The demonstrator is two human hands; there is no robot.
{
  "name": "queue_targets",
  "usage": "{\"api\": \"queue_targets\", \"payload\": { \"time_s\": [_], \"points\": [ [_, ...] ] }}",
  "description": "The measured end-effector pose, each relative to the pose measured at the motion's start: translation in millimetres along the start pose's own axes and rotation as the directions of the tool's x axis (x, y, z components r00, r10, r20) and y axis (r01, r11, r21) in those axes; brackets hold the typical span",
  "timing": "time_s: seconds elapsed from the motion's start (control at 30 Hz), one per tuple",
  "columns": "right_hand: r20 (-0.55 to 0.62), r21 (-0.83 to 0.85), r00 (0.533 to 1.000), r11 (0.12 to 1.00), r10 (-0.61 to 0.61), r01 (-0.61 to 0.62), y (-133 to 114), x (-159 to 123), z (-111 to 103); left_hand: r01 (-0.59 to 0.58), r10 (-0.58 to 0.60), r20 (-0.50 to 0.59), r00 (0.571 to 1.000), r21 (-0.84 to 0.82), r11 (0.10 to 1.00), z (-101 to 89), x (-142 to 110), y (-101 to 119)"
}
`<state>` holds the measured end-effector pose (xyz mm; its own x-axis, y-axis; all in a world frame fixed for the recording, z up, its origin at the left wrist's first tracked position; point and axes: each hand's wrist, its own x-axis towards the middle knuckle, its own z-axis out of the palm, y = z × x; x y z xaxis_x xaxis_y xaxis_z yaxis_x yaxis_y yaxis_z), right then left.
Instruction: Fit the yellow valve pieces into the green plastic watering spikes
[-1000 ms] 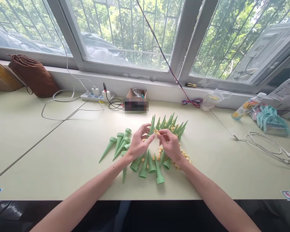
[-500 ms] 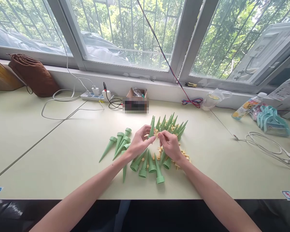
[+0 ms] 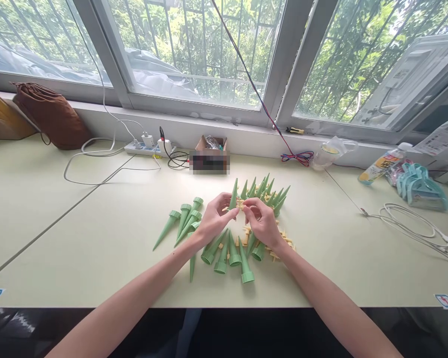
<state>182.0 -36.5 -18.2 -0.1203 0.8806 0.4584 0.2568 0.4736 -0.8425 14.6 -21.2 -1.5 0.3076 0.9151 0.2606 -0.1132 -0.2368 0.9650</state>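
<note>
Upright in my left hand (image 3: 217,218) is a green plastic plant-watering spike (image 3: 234,193), its point upward. A small pale-yellow plastic piece (image 3: 240,204) sticks out from its right side. On that piece, my right hand (image 3: 262,222) has its thumb and fingertips closed. Several green spikes (image 3: 247,273) lie in front of my hands, with pale-yellow pieces (image 3: 283,243) scattered by my right wrist. Beyond my right hand stand several spikes (image 3: 268,186) point-up with yellow parts among them. More loose spikes (image 3: 168,229) rest left of my left hand.
Along the window side are a brown drawstring bag (image 3: 54,117), a power strip (image 3: 149,149), a small cardboard box (image 3: 220,143) and a coil of red-blue wire (image 3: 298,158). At right lie a bottle (image 3: 384,164), turquoise clips (image 3: 420,186) and a white cable (image 3: 410,219).
My right fingertips have moved slightly left, closer to the spike on the yellow piece. The spike has shifted a little left. Another person's hand has left the right edge.
</note>
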Motion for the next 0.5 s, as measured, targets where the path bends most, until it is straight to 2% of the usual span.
{"api": "queue_targets", "payload": {
  "time_s": [0.5],
  "points": [
    [0.018, -0.004, 1.0, 1.0, 0.02, -0.02, 0.5, 0.4, -0.1, 0.057, -0.056, 0.035, 0.998, -0.015, 0.998, -2.4, 2.2, -3.0]
  ]
}}
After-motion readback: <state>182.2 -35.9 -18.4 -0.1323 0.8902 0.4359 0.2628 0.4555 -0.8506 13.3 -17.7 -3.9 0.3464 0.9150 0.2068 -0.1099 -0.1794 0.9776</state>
